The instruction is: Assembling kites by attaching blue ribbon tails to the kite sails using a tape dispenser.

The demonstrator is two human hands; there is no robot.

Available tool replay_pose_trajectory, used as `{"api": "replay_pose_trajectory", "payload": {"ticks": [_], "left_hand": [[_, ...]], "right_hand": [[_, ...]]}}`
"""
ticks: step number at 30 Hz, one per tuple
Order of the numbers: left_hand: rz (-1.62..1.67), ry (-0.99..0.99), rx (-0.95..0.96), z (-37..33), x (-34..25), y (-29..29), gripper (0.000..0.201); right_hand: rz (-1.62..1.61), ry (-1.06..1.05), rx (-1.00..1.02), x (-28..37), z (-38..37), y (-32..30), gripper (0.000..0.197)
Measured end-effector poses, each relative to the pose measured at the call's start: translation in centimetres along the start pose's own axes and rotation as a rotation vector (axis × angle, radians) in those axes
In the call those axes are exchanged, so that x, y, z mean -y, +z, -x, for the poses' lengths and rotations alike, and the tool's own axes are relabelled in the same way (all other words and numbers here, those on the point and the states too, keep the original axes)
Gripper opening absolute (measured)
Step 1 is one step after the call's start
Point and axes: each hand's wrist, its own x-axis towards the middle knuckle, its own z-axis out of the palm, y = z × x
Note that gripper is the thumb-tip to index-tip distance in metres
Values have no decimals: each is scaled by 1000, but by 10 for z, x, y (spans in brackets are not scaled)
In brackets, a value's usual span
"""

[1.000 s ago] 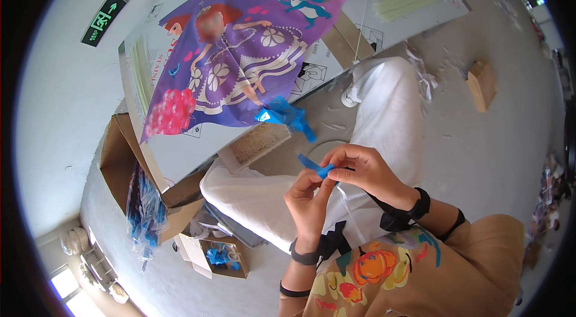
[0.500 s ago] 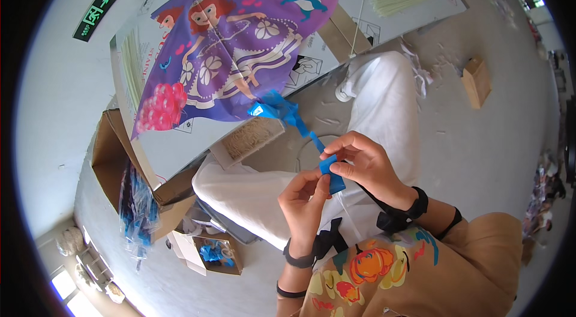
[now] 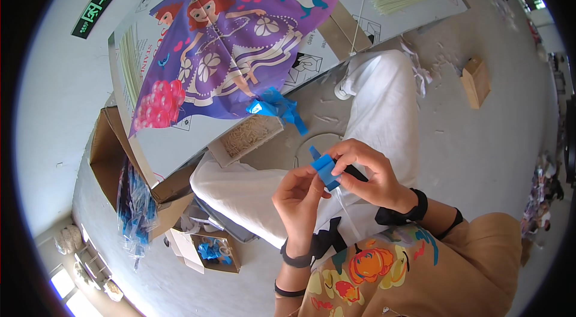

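The left hand (image 3: 300,197) and right hand (image 3: 372,176) each have their grip pinching one blue strip (image 3: 324,170), partly hidden by fingers. Ahead and left of the grip, one purple printed sheet (image 3: 231,56), cut off at top, covers some red table (image 3: 165,155) lettering.
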Motion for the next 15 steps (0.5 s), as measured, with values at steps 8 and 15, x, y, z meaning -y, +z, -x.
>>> {"api": "replay_pose_trajectory", "payload": {"ticks": [8, 15], "left_hand": [[-7, -29, 63, 1, 2, 0, 14], [-26, -61, 72, -1, -2, 4, 10]], "right_hand": [[-227, 170, -14, -5, -1, -2, 9], [-474, 307, -56, -7, -3, -2, 10]]}}
